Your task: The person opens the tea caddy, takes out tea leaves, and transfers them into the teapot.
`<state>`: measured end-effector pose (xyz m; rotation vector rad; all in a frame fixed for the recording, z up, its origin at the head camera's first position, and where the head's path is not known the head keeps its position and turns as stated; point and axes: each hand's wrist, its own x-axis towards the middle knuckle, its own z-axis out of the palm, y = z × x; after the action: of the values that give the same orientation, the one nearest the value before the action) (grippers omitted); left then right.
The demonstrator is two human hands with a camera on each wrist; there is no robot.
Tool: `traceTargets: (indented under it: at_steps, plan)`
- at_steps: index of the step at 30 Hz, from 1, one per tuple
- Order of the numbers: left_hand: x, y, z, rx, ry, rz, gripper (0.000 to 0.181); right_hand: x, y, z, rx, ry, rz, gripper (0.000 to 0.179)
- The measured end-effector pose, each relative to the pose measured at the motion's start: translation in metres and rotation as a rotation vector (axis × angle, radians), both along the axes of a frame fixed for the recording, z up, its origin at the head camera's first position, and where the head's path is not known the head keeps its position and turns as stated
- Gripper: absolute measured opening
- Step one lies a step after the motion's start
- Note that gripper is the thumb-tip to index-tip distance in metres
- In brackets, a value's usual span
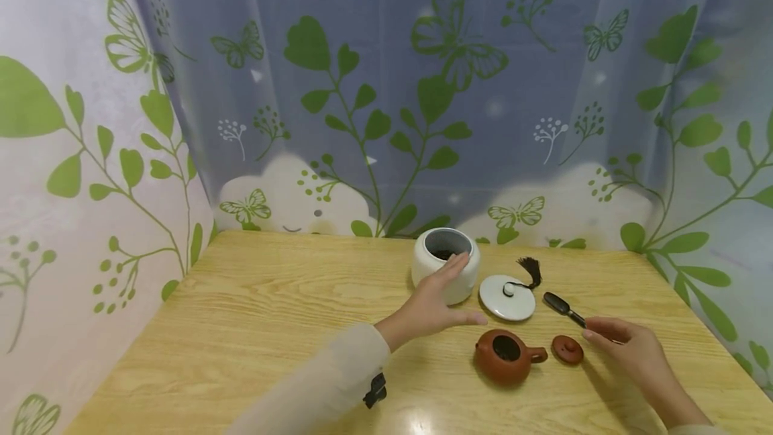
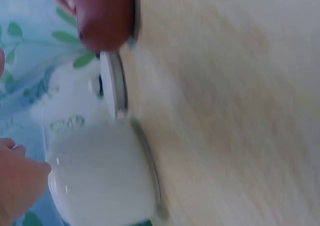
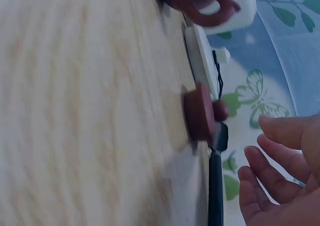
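My left hand stretches over the near side of a white jar, its fingers straight and thumb spread apart. Dark contents, like loose tea leaves, show inside the jar's mouth. Only part of that hand appears in the left wrist view, beside the jar. My right hand hovers by the handle end of a dark scoop, holding nothing. In the right wrist view its loosely bent fingers stand apart from the black handle. A reddish-brown teapot, lidless with a dark inside, sits between the hands.
The teapot's small lid lies right of its handle. Behind the teapot, the jar's white lid with a black tassel rests on the wooden table. A patterned curtain hangs along the table's back edge.
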<state>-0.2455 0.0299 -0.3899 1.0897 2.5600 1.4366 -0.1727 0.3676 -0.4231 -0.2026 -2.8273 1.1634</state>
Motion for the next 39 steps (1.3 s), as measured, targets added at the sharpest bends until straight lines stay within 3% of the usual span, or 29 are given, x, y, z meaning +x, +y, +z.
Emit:
traceTargets:
  at_steps: [7, 15, 20, 26, 32, 39]
  plan:
    - [0.016, 0.017, -0.009, -0.124, -0.069, -0.092, 0.098, 0.000, -0.015, -0.006, 0.006, -0.007, 0.038, 0.046]
    - [0.020, 0.027, -0.031, -0.256, -0.140, -0.092, 0.093, -0.003, -0.024, -0.011, -0.006, -0.018, 0.076, 0.037]
    - [0.019, 0.032, -0.042, -0.261, -0.204, -0.108, 0.093, -0.003, -0.023, -0.011, 0.036, -0.002, 0.086, 0.032]
    - [0.019, 0.033, -0.044, -0.227, -0.243, -0.138, 0.090, -0.004, -0.022, -0.011, 0.043, -0.023, 0.072, 0.027]
    - [0.015, 0.034, -0.048, -0.204, -0.244, -0.165, 0.077, -0.004, -0.022, -0.013, 0.035, -0.025, 0.068, 0.026]
    - [0.015, 0.034, -0.050, -0.220, -0.242, -0.167, 0.075, -0.005, -0.023, -0.013, 0.042, -0.017, 0.073, 0.023]
